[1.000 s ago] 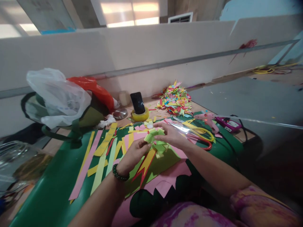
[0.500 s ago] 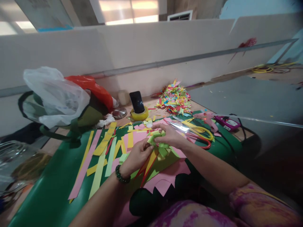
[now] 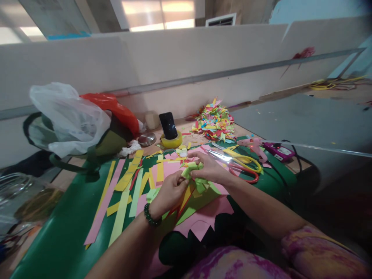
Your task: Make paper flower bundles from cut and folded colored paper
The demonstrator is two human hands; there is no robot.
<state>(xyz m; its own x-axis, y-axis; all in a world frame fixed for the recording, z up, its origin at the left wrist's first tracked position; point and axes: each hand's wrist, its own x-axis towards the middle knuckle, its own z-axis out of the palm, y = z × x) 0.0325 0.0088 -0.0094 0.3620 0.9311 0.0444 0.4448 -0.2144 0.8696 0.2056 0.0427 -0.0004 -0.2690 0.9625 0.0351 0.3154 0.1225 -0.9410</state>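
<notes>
Low over the middle of the table, both my hands work on a light-green folded paper piece [image 3: 200, 186], shaped in curled strips. My left hand [image 3: 173, 189], a dark bead bracelet at its wrist, is closed with thumb and fingertips pinched at the left side of the piece. From the right, my right hand [image 3: 209, 169] curls its fingers over the top of the same piece. Yellow paper pieces edged in red [image 3: 187, 198] point down below it, partly behind my left hand. Under both hands lie green and pink paper sheets [image 3: 200, 226].
Paper strips [image 3: 118, 221] lie on the green table cover [image 3: 58, 236] at left. Scissors [image 3: 244, 159], a pink glue gun [image 3: 255, 146] and a purple power strip [image 3: 279, 152] are at right. Behind are a phone [image 3: 168, 126] on a yellow tape roll [image 3: 171, 142] and a scrap heap [image 3: 215, 121].
My left hand has shifted slightly right and covers more of the red-edged yellow paper. The right hand's fingers have curled a little closer around the green paper.
</notes>
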